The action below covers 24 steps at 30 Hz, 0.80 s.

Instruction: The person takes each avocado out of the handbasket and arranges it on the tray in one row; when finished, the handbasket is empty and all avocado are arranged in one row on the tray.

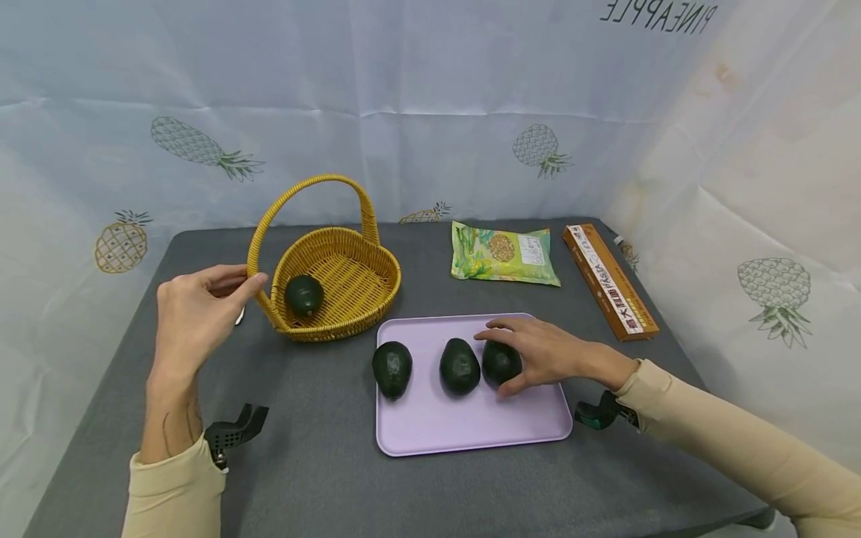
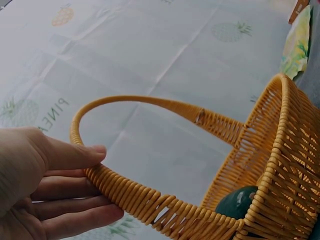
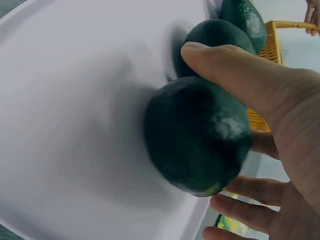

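Note:
A yellow wicker basket [image 1: 356,288] stands at the left back, one dark green avocado [image 1: 304,294] inside it. My left hand [image 1: 196,317] holds the side of its handle [image 2: 127,192], thumb on one side and fingers on the other. On a lilac tray [image 1: 430,433] lie three more avocados: a left one [image 1: 392,370], a middle one [image 1: 460,367] and a right one [image 1: 501,363]. Over the right avocado [image 3: 197,137] is my right hand [image 1: 538,351], its thumb and fingers spread around the fruit. Whether the fingertips touch its skin is unclear.
A green and yellow packet [image 1: 504,254] lies behind the tray. To its right is a long brown pasta box [image 1: 610,280]. Grey cloth [image 1: 316,463] covers the table, and white curtains with pineapple prints [image 1: 430,90] hang behind and beside it.

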Available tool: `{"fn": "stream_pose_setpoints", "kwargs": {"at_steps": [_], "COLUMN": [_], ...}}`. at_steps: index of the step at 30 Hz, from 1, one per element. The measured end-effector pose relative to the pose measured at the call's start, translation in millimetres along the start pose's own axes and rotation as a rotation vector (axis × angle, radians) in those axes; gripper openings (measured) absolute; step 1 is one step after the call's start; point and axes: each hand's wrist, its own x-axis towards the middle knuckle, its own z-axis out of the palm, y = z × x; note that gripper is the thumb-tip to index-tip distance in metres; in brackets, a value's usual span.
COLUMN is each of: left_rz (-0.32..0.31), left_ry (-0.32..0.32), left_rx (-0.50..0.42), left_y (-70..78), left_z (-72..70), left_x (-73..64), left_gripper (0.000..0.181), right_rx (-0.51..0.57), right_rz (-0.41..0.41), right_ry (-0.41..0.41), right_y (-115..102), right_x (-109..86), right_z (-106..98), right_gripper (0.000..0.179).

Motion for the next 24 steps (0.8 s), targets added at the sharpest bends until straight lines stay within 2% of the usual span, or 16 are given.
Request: {"fn": "stream_pose_setpoints", "kwargs": {"at_steps": [5,10,15,20,24], "left_rz": [-0.008,-0.018,-0.013,-0.014,-0.022], "left_ry": [-0.005,-0.013,-0.011,-0.017,-0.02], "left_rx": [0.006,0.005,0.006,0.005,-0.001], "left_y": [0.3,1.6,1.2,0.6,2.6], "left_z": [-1.0,-1.5,-3.2,-4.9,-3.5], "left_x": [-0.8,-1.3,-1.9,-2.1,-2.6], "left_gripper": [0.039,0.04,0.04,0.039,0.039], "right_rx": [0.066,0.222,0.32,0.32,0.342], "right_rz": [0.002,-0.046,-0.104,-0.163,-0.182], "right_ry": [-0.003,-0.026,-0.061,-0.094,-0.182], "right_y": [-8,-28,-59,-89,-106], "right_x": [9.9,39.7,93.0,159.8,208.6], "right_z": [-16,-39,-63,-81,-89], "right_gripper": [0.091,0.088,0.087,0.086,0.09]}}
